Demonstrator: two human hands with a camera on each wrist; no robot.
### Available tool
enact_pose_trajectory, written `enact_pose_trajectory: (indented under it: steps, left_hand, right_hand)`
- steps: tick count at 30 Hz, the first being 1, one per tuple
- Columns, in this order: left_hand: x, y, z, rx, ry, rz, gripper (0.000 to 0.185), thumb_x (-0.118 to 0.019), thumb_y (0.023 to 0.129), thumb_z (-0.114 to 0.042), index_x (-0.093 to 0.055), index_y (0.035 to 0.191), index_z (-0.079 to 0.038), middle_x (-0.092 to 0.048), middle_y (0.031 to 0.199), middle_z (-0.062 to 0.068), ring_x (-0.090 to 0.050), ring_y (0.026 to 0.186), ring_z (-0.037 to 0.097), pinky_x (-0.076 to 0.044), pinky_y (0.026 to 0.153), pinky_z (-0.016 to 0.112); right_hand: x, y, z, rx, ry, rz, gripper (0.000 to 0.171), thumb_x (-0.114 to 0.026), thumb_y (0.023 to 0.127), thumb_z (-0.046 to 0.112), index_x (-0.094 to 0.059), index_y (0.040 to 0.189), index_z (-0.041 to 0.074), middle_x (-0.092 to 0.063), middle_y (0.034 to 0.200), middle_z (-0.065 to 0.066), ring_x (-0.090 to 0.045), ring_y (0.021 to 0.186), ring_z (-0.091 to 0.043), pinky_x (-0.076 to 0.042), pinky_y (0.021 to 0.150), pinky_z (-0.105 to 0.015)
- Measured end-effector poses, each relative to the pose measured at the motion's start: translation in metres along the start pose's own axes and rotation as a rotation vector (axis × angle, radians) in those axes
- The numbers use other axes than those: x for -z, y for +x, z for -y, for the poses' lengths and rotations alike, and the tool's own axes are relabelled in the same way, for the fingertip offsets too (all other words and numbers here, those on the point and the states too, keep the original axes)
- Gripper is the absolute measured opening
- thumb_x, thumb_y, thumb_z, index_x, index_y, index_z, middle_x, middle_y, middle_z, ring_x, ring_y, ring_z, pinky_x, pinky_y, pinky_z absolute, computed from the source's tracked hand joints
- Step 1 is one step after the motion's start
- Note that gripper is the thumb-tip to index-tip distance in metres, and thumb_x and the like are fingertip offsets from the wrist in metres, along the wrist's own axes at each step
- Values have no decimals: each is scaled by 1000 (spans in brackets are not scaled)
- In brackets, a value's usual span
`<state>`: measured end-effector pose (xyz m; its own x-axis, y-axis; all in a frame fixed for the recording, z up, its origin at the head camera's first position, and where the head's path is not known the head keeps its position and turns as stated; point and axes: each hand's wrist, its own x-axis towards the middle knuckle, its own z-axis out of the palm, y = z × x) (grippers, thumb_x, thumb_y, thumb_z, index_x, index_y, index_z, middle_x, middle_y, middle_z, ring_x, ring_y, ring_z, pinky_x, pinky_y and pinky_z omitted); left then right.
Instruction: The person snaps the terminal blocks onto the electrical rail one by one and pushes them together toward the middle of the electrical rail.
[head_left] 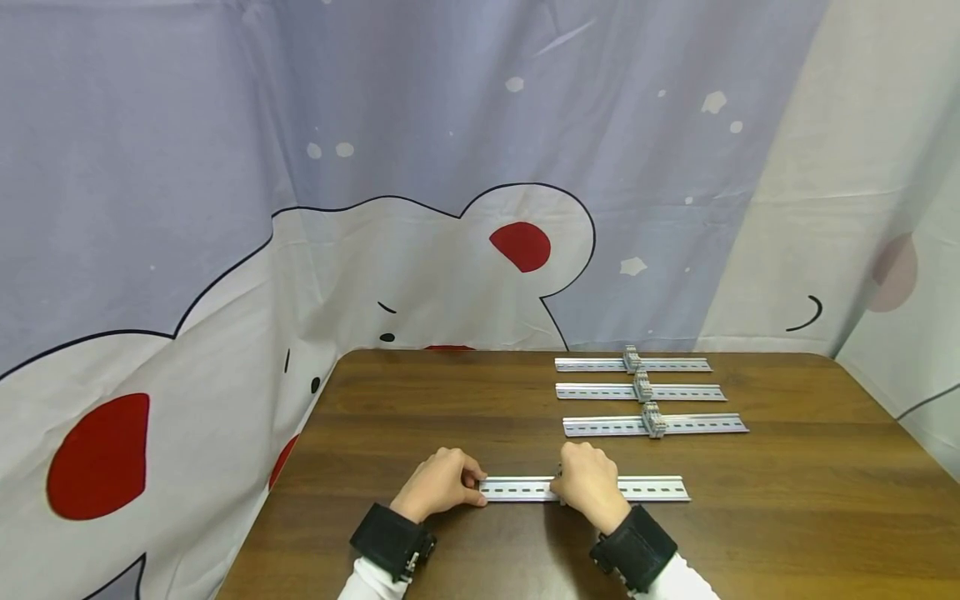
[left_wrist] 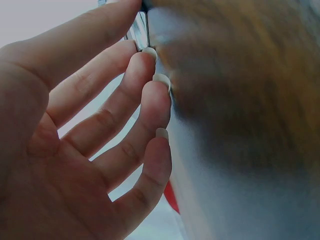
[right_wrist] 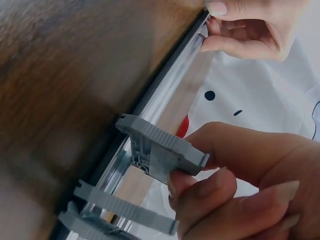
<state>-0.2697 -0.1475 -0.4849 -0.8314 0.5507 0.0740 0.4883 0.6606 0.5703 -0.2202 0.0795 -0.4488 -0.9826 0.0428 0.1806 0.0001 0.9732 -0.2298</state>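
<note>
The left hand (head_left: 438,483) steadies the stiff, slotted silver metal rail (head_left: 652,488) by its end with curled fingertips, while the right hand (head_left: 591,486) pinches a light grey plastic terminal block (right_wrist: 160,148) by its ribbed sides.

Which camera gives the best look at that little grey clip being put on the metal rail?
The right wrist view: the grey clip fills the frame, pinched by the right hand against the rail. In the head view that hand hides it; the left wrist view shows only fingers.

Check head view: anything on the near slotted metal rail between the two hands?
Nothing: between left hand and right hand, the near slotted metal rail shows a bare stretch in the head view.
</note>
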Motion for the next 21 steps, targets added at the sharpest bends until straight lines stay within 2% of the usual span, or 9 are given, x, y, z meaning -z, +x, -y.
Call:
enact_pose_trajectory:
  steps: [14, 21]
  left_hand:
    - [2, 1, -1, 0, -1, 2, 28, -85, 72, -26, -78, 96, -14, -63, 72, -11, -50, 64, -1, -40, 58, 20]
    - [1, -1, -1, 4, -13, 14, 27, -84, 73, -26, -78, 96, -14, -61, 71, -13, -50, 62, 0, -41, 58, 20]
  right_hand:
    - [6, -2, -3, -18, -24, -7, 23, -80, 60, 14, -57, 58, 9, -66, 68, -15, -64, 63, -35, -46, 48, -47]
    - [3, -3, -7, -36, -43, -22, 25, -83, 59, 15, -58, 58, 9, -66, 69, -15, -62, 61, -35, -45, 47, -46]
